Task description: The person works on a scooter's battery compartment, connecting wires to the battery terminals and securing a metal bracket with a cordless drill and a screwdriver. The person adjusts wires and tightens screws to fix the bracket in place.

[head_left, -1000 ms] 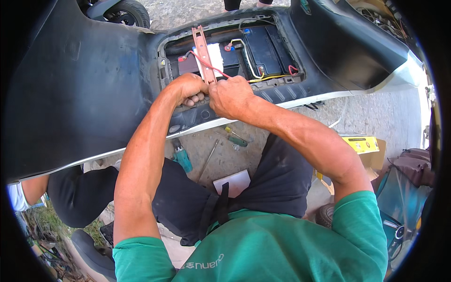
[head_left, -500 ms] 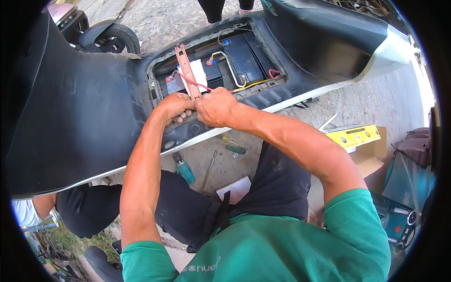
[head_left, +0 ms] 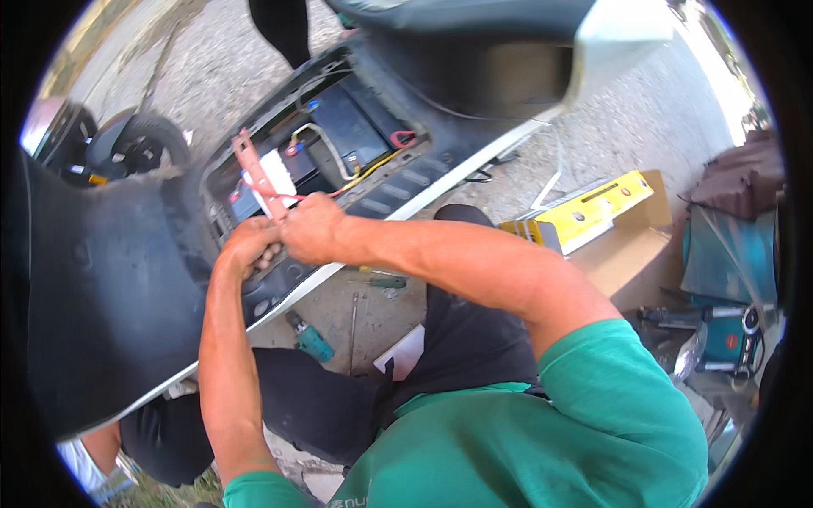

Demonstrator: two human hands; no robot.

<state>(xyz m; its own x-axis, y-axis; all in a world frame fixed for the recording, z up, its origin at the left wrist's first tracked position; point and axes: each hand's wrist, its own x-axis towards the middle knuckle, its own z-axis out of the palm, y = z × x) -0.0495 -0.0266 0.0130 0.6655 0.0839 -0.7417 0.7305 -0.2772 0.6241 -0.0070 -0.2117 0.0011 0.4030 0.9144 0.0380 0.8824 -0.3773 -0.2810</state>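
Right at the open battery compartment (head_left: 284, 96) of the scooter, this was close-quarters work! The left hand (head_left: 248, 241) and the right hand (head_left: 312, 229) had met over the compartment's near edge, knuckle to knuckle, both clenched and grasping the lower end of a rust-red metal bar (head_left: 248, 161); whether a small part was pinched in those fingers, one could not tell. The bar slanted across the compartment's left half, its far end up by the far edge, with a white sheet (head_left: 278, 172) lying just beside it. A red cable (head_left: 332, 194) ran over the bar and on past the right hand. And look inside the compartment's right half: there sat a black battery (head_left: 347, 118), a white cable (head_left: 333, 149) bending along its side and a yellow cable (head_left: 373, 167) trailing by the near edge! Down on the ground, on the person's side of the compartment, lay a teal cordless drill (head_left: 313, 343), a green-handled screwdriver (head_left: 388, 282), a slim metal rod (head_left: 353, 326) and a white slab (head_left: 404, 351). Well to the compartment's right, an open cardboard carton (head_left: 627, 254) showed its yellow flap, while a wheel (head_left: 148, 144) stood off beyond its left end.
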